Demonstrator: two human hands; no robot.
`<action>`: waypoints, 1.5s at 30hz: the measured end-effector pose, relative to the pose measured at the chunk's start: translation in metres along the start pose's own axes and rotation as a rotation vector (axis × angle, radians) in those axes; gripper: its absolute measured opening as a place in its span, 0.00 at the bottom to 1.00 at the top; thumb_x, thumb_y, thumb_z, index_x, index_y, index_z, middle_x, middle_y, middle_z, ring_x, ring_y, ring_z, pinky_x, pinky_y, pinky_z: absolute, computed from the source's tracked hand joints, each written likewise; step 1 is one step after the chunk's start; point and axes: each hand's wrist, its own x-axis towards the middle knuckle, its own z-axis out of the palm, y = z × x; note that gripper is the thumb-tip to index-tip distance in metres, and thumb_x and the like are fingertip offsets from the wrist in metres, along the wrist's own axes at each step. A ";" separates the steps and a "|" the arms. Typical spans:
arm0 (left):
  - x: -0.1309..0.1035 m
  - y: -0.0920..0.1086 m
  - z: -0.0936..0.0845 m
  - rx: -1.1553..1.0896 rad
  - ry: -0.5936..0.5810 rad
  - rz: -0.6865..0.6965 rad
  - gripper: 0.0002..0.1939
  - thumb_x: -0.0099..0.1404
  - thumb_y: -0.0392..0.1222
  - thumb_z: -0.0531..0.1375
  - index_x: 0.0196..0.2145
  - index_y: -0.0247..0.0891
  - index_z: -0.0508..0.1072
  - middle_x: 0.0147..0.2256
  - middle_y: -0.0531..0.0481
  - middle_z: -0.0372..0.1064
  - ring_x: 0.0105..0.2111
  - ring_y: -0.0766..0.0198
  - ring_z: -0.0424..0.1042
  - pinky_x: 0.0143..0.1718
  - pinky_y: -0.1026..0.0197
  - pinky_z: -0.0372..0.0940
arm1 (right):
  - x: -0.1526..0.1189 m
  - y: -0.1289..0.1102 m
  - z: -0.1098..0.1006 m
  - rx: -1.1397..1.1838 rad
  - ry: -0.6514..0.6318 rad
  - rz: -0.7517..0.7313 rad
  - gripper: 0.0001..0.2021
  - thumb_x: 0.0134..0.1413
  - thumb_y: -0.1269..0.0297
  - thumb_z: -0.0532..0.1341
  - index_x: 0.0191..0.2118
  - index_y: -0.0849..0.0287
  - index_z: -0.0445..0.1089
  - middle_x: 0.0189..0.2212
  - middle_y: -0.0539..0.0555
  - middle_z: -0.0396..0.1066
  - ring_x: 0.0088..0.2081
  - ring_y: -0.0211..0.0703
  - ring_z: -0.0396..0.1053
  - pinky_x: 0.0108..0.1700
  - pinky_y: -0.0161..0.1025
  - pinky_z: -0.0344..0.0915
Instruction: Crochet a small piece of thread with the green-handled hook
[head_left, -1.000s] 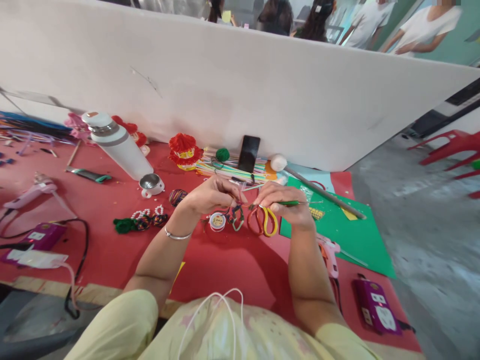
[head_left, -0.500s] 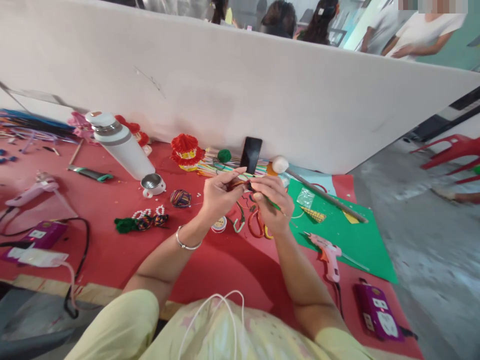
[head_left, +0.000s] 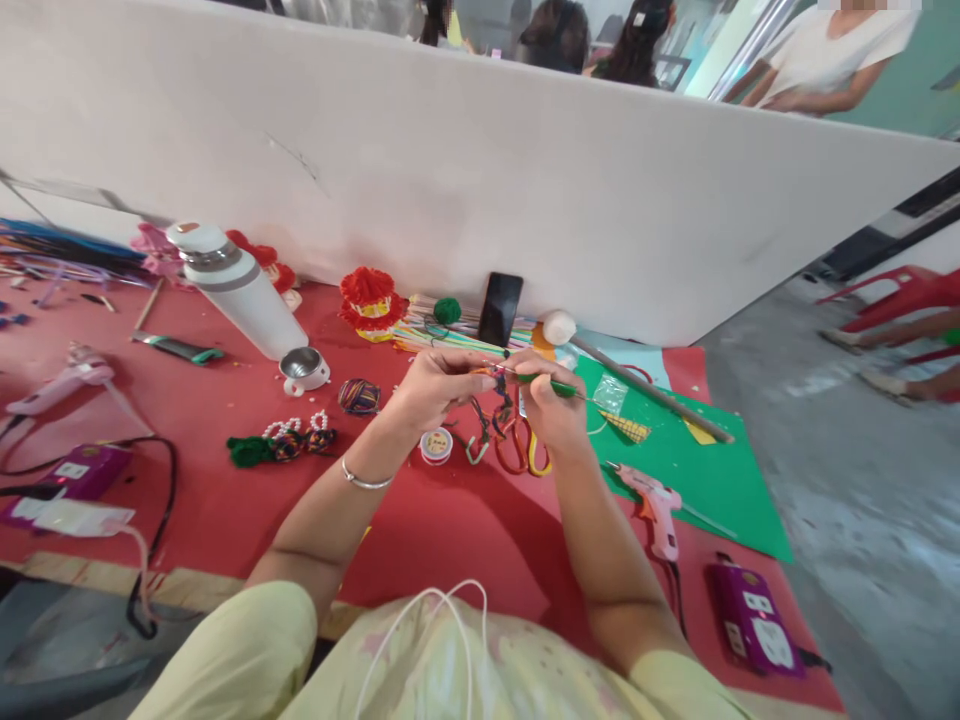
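My right hand point(head_left: 551, 400) is closed around a green-handled crochet hook point(head_left: 559, 387), whose metal tip points left toward my other hand. Between the fingertips of my left hand point(head_left: 442, 385) is a small multicoloured yarn piece point(head_left: 498, 385), with dark strands hanging below it. The hook tip meets the yarn there. A multicoloured yarn ball point(head_left: 359, 397) lies left of my left hand. Below the hands are a white thread spool point(head_left: 436, 446) and scissors with red and yellow handles point(head_left: 538, 455).
A white bottle point(head_left: 251, 300) and its cup point(head_left: 304, 371) stand at the left. A phone point(head_left: 500, 309) leans on the white partition point(head_left: 450, 170). Pink glue guns lie on both sides, one point(head_left: 660, 510) near a purple power box point(head_left: 759, 618). A grey rod point(head_left: 660, 395) crosses the green sheet.
The green hook has come into clearer view, turned nearly level between my hands. The yarn piece and its hanging strands show more. My left wrist has shifted slightly left.
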 end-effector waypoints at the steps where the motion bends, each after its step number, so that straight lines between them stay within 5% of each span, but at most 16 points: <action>1: 0.000 -0.001 0.000 -0.001 -0.003 -0.011 0.17 0.43 0.40 0.81 0.32 0.34 0.88 0.19 0.53 0.70 0.15 0.77 0.53 0.17 0.67 0.43 | 0.000 0.001 0.000 0.019 -0.004 0.011 0.11 0.64 0.47 0.69 0.44 0.44 0.84 0.43 0.52 0.85 0.48 0.52 0.82 0.54 0.54 0.77; 5: 0.000 -0.001 0.001 0.029 -0.025 -0.027 0.16 0.44 0.39 0.79 0.33 0.35 0.88 0.17 0.55 0.68 0.15 0.77 0.51 0.17 0.66 0.41 | 0.000 -0.003 -0.003 0.001 -0.042 -0.009 0.10 0.64 0.47 0.69 0.44 0.43 0.85 0.41 0.51 0.85 0.47 0.51 0.82 0.54 0.54 0.76; 10: -0.003 0.005 0.001 0.142 -0.009 0.112 0.10 0.47 0.34 0.75 0.31 0.36 0.88 0.26 0.48 0.78 0.23 0.70 0.67 0.23 0.66 0.58 | 0.003 -0.019 -0.008 -0.149 -0.145 -0.044 0.09 0.67 0.51 0.67 0.45 0.45 0.85 0.43 0.52 0.85 0.48 0.51 0.82 0.55 0.55 0.76; 15: -0.002 0.005 -0.001 0.109 -0.059 0.010 0.16 0.50 0.40 0.78 0.38 0.36 0.89 0.20 0.54 0.71 0.16 0.77 0.53 0.17 0.67 0.44 | 0.003 -0.018 -0.003 -0.138 -0.139 -0.101 0.09 0.68 0.52 0.67 0.46 0.44 0.84 0.44 0.52 0.86 0.48 0.52 0.82 0.55 0.56 0.76; 25: 0.000 -0.005 0.001 0.005 0.070 0.194 0.12 0.45 0.39 0.81 0.30 0.41 0.88 0.31 0.47 0.83 0.22 0.72 0.67 0.22 0.67 0.58 | 0.002 -0.018 0.000 -0.244 -0.109 -0.166 0.09 0.66 0.50 0.67 0.45 0.42 0.84 0.43 0.52 0.86 0.46 0.51 0.81 0.54 0.57 0.77; 35: -0.002 0.008 -0.003 -0.084 -0.050 -0.129 0.13 0.43 0.35 0.77 0.30 0.36 0.87 0.19 0.53 0.71 0.15 0.77 0.55 0.17 0.68 0.42 | 0.002 -0.006 -0.003 -0.116 -0.133 -0.138 0.09 0.64 0.50 0.70 0.46 0.39 0.85 0.44 0.50 0.87 0.47 0.51 0.82 0.53 0.56 0.77; 45: -0.002 0.014 -0.003 -0.069 -0.056 -0.176 0.11 0.43 0.35 0.74 0.29 0.35 0.86 0.16 0.55 0.67 0.16 0.76 0.54 0.18 0.68 0.44 | 0.006 -0.010 -0.015 -0.201 -0.169 -0.191 0.08 0.63 0.51 0.70 0.47 0.36 0.84 0.44 0.49 0.87 0.46 0.51 0.83 0.52 0.57 0.77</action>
